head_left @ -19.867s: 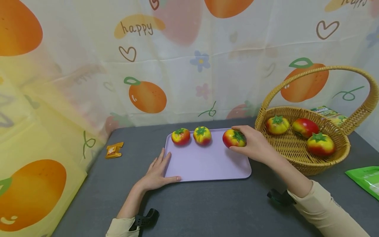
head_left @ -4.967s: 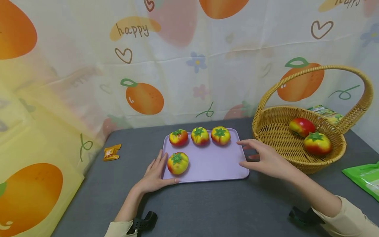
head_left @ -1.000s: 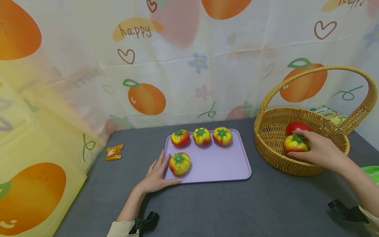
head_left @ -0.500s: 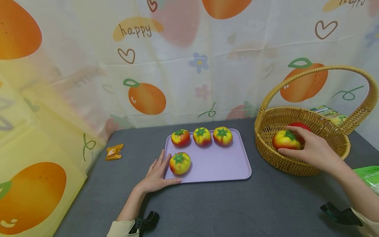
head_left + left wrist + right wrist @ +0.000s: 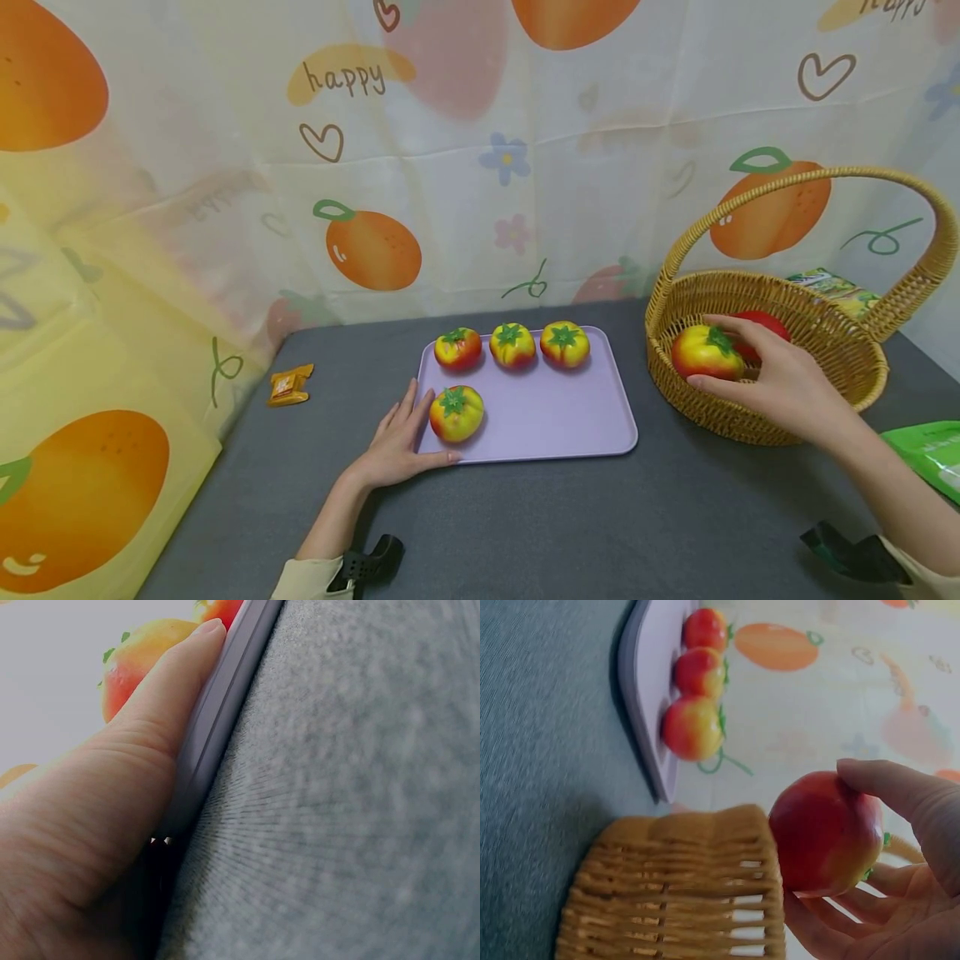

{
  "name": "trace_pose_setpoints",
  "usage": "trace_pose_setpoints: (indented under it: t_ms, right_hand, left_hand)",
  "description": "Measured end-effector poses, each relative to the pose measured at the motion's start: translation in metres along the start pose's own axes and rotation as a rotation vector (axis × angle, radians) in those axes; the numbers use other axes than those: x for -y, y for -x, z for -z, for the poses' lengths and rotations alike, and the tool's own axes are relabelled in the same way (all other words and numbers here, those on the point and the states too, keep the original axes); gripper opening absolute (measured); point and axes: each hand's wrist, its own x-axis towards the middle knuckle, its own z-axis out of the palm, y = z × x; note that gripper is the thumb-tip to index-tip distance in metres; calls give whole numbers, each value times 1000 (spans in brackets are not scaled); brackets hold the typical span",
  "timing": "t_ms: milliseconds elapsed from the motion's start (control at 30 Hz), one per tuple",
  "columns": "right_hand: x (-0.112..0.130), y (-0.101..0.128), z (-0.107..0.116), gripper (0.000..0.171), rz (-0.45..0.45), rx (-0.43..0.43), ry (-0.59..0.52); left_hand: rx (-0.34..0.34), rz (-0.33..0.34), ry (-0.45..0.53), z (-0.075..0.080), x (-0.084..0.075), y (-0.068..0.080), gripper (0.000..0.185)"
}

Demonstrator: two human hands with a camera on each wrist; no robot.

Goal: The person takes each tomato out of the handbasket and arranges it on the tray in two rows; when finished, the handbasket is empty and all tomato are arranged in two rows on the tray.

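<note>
My right hand holds a yellow-and-red tomato with a green calyx at the left side of the wicker basket. In the right wrist view, thumb and fingers grip this tomato close to the basket rim. Behind the hand, a red tomato in the basket is partly hidden. My left hand rests with spread, straight fingers at the front-left corner of the lilac tray. Three tomatoes form a row along the tray's back. Another tomato sits near my left fingers.
The basket's tall arched handle rises over its opening. A small orange packet lies on the grey table at the left. A green bag is at the right edge, and a patterned packet behind the basket.
Since the early frames, more tomatoes have come onto the tray from the basket. Over the last second, my right hand has moved left with the gripped tomato. The left hand stays put.
</note>
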Motion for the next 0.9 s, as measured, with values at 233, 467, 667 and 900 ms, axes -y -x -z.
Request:
trace_pose_setpoints:
  t_ms: [233, 467, 667, 900]
  right_hand:
    - [15, 2, -5, 74, 58, -20, -11]
    - [30, 1, -16, 75, 83, 19, -78]
    - [39, -2, -31, 73, 118, 86, -151]
    - [48, -7, -53, 72, 151, 115, -156]
  left_hand:
    - [3, -5, -1, 0, 0, 1, 105]
    - [-2, -5, -4, 0, -1, 1, 105]
    - [-7, -4, -9, 0, -2, 1, 105]
    - [-9, -8, -6, 0, -2, 1, 105]
